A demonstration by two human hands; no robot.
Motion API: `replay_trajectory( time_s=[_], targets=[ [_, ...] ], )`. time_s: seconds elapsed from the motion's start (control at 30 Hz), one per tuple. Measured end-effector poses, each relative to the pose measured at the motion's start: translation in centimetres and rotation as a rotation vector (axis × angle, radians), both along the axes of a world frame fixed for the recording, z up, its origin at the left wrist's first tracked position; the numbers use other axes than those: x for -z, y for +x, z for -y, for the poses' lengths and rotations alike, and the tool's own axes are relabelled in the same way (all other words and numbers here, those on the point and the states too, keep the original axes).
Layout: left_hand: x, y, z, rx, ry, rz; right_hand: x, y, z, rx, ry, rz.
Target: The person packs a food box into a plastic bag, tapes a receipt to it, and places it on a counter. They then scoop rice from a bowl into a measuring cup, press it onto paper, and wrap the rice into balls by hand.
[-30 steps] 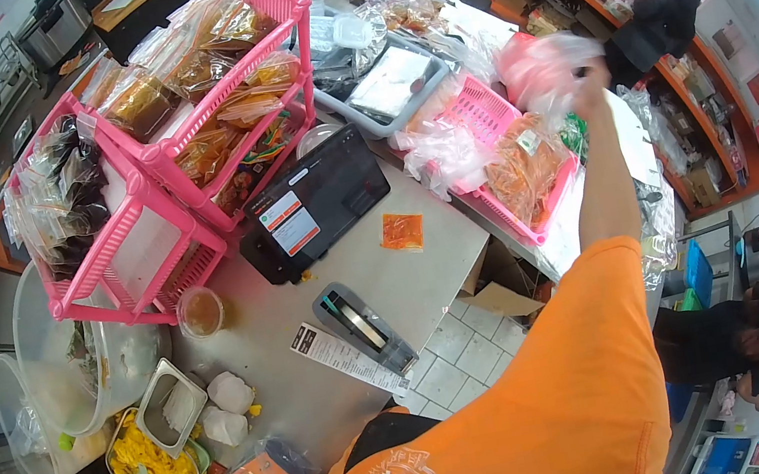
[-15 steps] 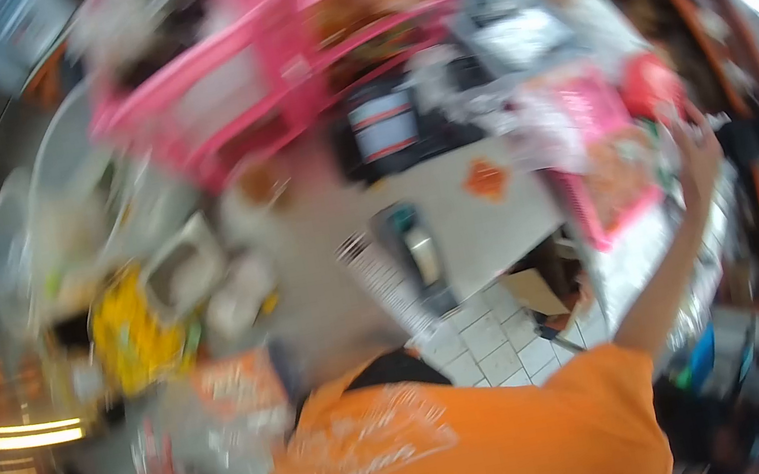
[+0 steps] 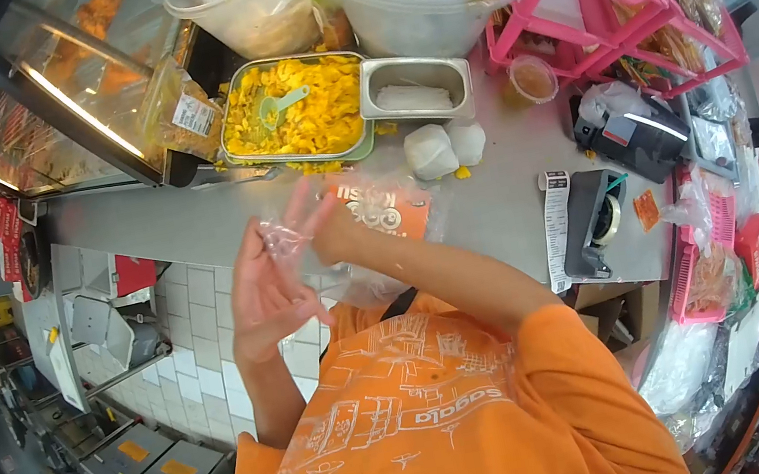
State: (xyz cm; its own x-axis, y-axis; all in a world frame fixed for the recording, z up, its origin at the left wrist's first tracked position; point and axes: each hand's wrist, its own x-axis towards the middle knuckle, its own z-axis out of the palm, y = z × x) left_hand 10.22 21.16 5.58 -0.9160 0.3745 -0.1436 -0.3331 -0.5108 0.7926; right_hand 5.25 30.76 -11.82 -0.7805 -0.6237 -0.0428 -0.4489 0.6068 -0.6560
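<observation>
Film of thin, clear plastic (image 3: 287, 240) against spread, unclenched fingers of left hand (image 3: 259, 304), with closure of right hand (image 3: 328, 234) alongside impossible to tell, and orange printed packet (image 3: 390, 209) just right of grip.

My shirt (image 3: 414, 434) is orange, with white line drawings and lettering, and the plastic (image 3: 283, 239) I hold is clear. I see an orange packet (image 3: 395, 212) with pale print, yellow food (image 3: 322, 85), a pale green scoop (image 3: 285, 102), pink racks (image 3: 568, 36) and a white receipt (image 3: 556, 226) printed in black.
</observation>
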Motion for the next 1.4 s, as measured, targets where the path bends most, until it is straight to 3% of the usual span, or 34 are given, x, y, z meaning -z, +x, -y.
replay_trajectory(
  time_s=[0.03, 0.07, 0.2, 0.57, 0.77, 0.9, 0.97, 1.03, 1.07, 1.13, 1.27, 1.33, 1.37, 1.4],
  targets=[
    [1.3, -0.4, 0.9, 0.134, 0.081, -0.219, 1.2, -0.7, 0.6, -0.037, 0.157, -0.075],
    [2.0, -0.7, 1.9, 0.133, 0.098, -0.224, 2.3, -1.0, 1.2, -0.076, 0.311, -0.14],
    [2.3, -1.6, 2.5, 0.069, 0.17, -0.218, 0.6, 0.0, -0.4, -0.071, 0.338, -0.11],
    [3.1, -2.8, 2.5, 0.2, 0.273, -0.145, -5.2, -1.6, 1.1, 0.164, 0.225, 0.008],
    [3.6, -4.2, 3.2, 0.16, 0.266, -0.201, -8.9, 0.3, 0.4, 0.316, 0.138, 0.047],
    [3.4, -4.7, 4.1, 0.123, 0.293, -0.172, -3.7, 8.8, -2.6, 0.352, 0.072, -0.079],
    [3.7, -4.5, 4.0, 0.162, 0.279, -0.168, -3.7, 9.8, -2.6, 0.387, 0.042, -0.121],
    [4.5, -4.0, 3.6, 0.238, 0.238, -0.196, -5.5, 9.2, -1.9, 0.54, 0.342, 0.32],
    [4.6, -3.6, 3.5, 0.245, 0.241, -0.196, -5.4, 9.4, -1.9, 0.548, 0.343, 0.32],
    [4.6, -2.8, 3.5, 0.296, 0.214, -0.161, -4.4, 10.6, -1.6, 0.329, 0.42, -0.325],
    [4.2, -1.9, 3.7, 0.328, 0.209, -0.144, -1.2, 10.7, -3.5, 0.227, 0.445, -0.404],
    [3.3, -2.3, 4.3, 0.262, 0.21, -0.201, -2.5, 10.0, -4.8, 0.24, 0.203, -0.16],
    [2.7, -2.7, 4.9, 0.257, 0.209, -0.205, -3.5, 9.6, -5.1, 0.235, 0.203, -0.164],
    [1.9, -3.1, 5.5, 0.215, 0.046, -0.205, -5.3, 9.3, -5.3, 0.344, 0.127, -0.141]
  ],
)
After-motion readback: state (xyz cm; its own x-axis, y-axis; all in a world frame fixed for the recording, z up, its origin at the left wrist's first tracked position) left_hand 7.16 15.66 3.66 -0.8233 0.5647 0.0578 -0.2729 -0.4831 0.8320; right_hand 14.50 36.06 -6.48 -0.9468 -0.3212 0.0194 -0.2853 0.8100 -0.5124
